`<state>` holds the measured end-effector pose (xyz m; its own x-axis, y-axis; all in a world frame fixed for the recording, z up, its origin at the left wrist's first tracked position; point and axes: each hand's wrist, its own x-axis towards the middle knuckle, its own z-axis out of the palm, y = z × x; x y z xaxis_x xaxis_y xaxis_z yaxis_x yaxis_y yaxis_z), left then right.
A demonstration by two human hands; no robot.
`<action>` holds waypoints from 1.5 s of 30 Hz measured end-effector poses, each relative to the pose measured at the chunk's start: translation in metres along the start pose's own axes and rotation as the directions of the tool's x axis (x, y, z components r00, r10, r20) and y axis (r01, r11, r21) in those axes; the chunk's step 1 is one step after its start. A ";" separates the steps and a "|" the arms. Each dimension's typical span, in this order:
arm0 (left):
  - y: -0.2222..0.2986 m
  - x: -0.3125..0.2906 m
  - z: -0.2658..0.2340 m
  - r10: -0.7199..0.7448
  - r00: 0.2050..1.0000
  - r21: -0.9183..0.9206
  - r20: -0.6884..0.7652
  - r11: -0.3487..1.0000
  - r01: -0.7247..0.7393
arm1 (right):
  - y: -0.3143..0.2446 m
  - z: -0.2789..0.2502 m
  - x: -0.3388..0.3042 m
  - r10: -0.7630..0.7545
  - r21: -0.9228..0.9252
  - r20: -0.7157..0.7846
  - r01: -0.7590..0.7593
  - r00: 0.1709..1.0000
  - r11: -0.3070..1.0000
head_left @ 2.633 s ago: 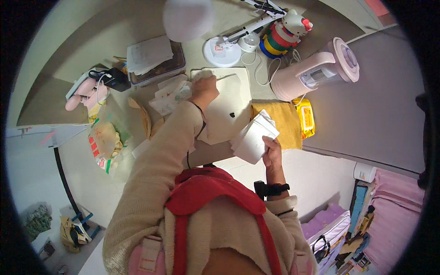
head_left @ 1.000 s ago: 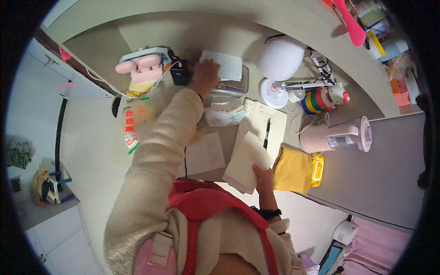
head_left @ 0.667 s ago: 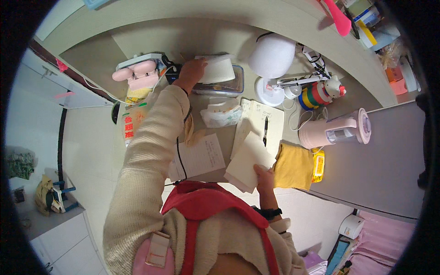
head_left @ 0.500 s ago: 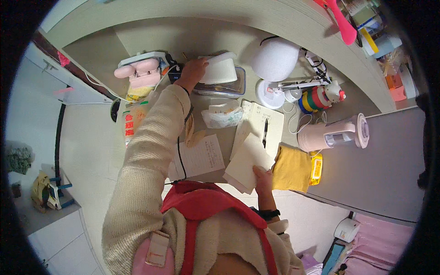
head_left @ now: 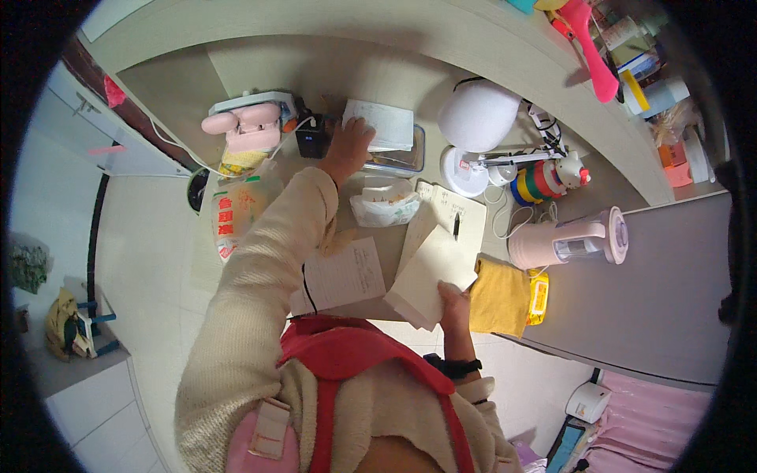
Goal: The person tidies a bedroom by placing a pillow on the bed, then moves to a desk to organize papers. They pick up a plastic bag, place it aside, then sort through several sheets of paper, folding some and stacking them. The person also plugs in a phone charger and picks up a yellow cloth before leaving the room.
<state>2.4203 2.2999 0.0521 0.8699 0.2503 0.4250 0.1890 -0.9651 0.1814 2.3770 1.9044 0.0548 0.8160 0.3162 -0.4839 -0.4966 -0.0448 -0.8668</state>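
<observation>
My left hand [head_left: 350,148] reaches to the back of the desk, its fingers closed over the left corner of a white notepad [head_left: 386,126]. That pad lies over a clear plastic box [head_left: 404,164] with a dark rim. My right hand [head_left: 454,306] grips the lower right edge of cream paper sheets [head_left: 432,272], thumb on top. Those sheets partly cover an open notebook [head_left: 465,206] with handwriting, where a black pen [head_left: 456,227] rests. Near my left forearm is a lined, written sheet [head_left: 347,272], and behind it a crumpled white plastic packet [head_left: 385,206].
A white desk lamp [head_left: 477,117], stacking-ring toy [head_left: 544,183] and pink blender jug [head_left: 564,240] stand to the right. A mustard cloth [head_left: 501,298] lies beside a yellow packet [head_left: 538,298]. At left are a pink device [head_left: 252,126], a black charger [head_left: 312,140] and a plastic bag [head_left: 236,209].
The white notepad's raised top leaf now lies flat, and a page with faint marks faces up. My left hand has shifted slightly right and down over its corner. My right hand keeps its hold.
</observation>
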 end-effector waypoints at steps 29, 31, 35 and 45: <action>0.002 -0.034 -0.034 -0.211 0.939 -0.350 -0.273 0.931 0.107 | -0.080 0.149 0.103 -0.084 0.412 0.330 -0.064 0.940 0.909; 0.005 -0.047 -0.053 -0.306 0.914 -0.386 -0.266 0.903 0.190 | -0.089 0.177 0.126 -0.040 0.479 0.174 -0.049 0.984 0.877; 0.018 -0.082 -0.095 -0.345 0.929 -0.602 -0.137 0.774 0.198 | -0.102 0.223 0.163 -0.093 0.571 -0.008 0.081 0.996 0.817; 0.045 -0.160 -0.123 -0.190 0.974 -0.609 0.120 0.761 0.224 | -0.098 0.234 0.206 0.233 -0.083 0.242 -0.219 0.942 0.972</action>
<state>2.2334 2.2263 0.1010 0.8665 0.4180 0.2728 0.0613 -0.6315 0.7729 2.5243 2.1954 0.0684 0.5816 0.5169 -0.6282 -0.6367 -0.1914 -0.7469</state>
